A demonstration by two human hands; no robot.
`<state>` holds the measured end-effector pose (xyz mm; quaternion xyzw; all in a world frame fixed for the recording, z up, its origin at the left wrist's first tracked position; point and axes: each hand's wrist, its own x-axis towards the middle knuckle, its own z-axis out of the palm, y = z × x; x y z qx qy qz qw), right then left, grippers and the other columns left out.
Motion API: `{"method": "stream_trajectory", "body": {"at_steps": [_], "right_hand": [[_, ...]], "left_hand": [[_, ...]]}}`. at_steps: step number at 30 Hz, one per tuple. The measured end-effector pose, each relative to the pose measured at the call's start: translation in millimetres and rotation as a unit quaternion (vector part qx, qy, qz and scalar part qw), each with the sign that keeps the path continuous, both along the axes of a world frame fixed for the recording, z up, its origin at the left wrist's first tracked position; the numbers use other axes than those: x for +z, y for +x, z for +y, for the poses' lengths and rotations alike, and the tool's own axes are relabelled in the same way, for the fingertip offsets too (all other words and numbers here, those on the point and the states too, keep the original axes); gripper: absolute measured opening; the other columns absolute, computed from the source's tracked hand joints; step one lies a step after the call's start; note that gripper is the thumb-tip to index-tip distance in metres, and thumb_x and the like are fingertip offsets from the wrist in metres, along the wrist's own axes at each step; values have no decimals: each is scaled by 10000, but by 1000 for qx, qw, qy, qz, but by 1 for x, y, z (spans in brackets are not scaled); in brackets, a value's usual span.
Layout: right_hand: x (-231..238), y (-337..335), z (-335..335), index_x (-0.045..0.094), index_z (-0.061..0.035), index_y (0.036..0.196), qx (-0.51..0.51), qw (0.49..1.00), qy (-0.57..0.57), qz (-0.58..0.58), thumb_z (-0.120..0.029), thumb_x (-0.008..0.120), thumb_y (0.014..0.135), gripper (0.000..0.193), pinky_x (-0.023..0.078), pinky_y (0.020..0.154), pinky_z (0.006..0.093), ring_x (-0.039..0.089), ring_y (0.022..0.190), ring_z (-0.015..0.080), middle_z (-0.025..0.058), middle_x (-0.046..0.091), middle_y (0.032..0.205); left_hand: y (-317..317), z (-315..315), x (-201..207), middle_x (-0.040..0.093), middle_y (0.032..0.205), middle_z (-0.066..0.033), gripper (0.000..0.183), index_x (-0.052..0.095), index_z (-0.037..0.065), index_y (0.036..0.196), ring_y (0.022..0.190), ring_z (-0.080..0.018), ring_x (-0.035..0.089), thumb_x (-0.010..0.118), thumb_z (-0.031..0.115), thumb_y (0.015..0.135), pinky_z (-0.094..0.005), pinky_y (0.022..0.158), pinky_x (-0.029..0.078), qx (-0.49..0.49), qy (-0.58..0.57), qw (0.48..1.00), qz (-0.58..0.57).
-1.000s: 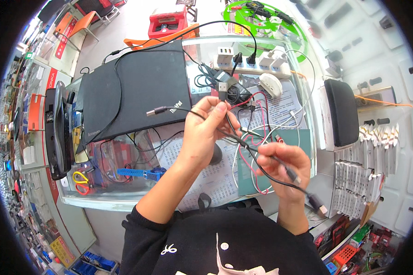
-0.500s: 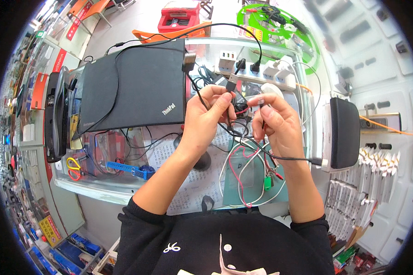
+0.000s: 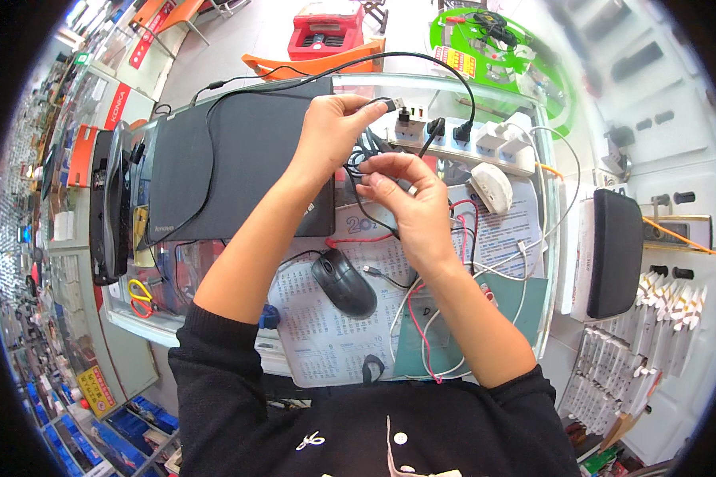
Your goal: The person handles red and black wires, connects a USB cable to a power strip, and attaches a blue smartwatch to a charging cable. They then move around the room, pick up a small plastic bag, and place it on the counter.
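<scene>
My left hand point(image 3: 330, 135) is closed in a pinch on the USB cable point(image 3: 390, 104), its metal plug pointing at the white charger block point(image 3: 410, 126). That block sits on the left end of a white power strip point(image 3: 497, 160). A small black piece shows at the block's face; whether it is plugged in I cannot tell. Lower and to the right, my right hand point(image 3: 414, 208) has thumb and index finger curled close beside coiled dark cables point(image 3: 359, 156). What lies between those fingers is unclear. Another USB plug point(image 3: 370, 270) lies on the calendar mat point(image 3: 326, 342).
A closed black laptop point(image 3: 239, 159) fills the glass counter's left side. A black mouse point(image 3: 344, 283) lies on the mat near a green sheet point(image 3: 473, 350) with tangled white and pink cables. A white device point(image 3: 492, 188) stands below the strip. A black-topped box point(image 3: 616, 254) is at right.
My left hand has moved up with the USB cable toward the charger block. My right hand has moved left. The cable that ran to the black-topped box no longer shows there.
</scene>
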<state>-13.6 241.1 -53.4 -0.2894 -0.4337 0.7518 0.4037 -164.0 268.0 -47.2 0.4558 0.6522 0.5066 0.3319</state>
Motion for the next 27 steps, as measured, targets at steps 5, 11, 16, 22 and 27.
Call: {"method": "stream_trajectory", "body": {"at_steps": [5,11,16,22,27], "right_hand": [[2,6,-11,575,33,1000,-20,999,29,-8,-7,586,858,148,498,850,287,586,932,140,89,608,1013],[12,11,-16,594,5,1004,-22,997,62,-51,-7,572,864,142,467,852,255,568,947,114,56,609,1002],[19,3,-20,590,22,994,-4,995,80,-63,14,566,862,134,494,870,286,592,942,144,90,622,1004],[23,-1,-28,590,20,999,10,996,79,-42,14,565,860,141,484,868,279,589,955,145,87,613,1026],[16,-4,-32,600,5,1019,67,991,57,-105,-8,567,859,163,472,837,253,561,970,117,53,597,1018]], "left_hand": [[-8,-3,3,542,670,14,285,579,26,1137,570,-83,545,597,169,891,-204,554,477,-84,-101,925,-356],[-18,-34,15,577,731,-18,462,505,86,1264,694,-143,623,666,187,842,-232,545,502,-90,-6,895,-437],[-29,-54,22,579,733,-9,401,531,34,1233,679,-98,601,633,150,863,-266,695,550,-55,19,904,-423],[-44,-64,27,607,761,-2,260,657,25,1016,693,-123,608,677,202,827,-285,724,526,-49,-55,960,-272],[-38,-60,41,630,991,-71,155,720,129,861,780,-284,630,717,186,716,-350,750,496,-49,-112,874,470]]}}
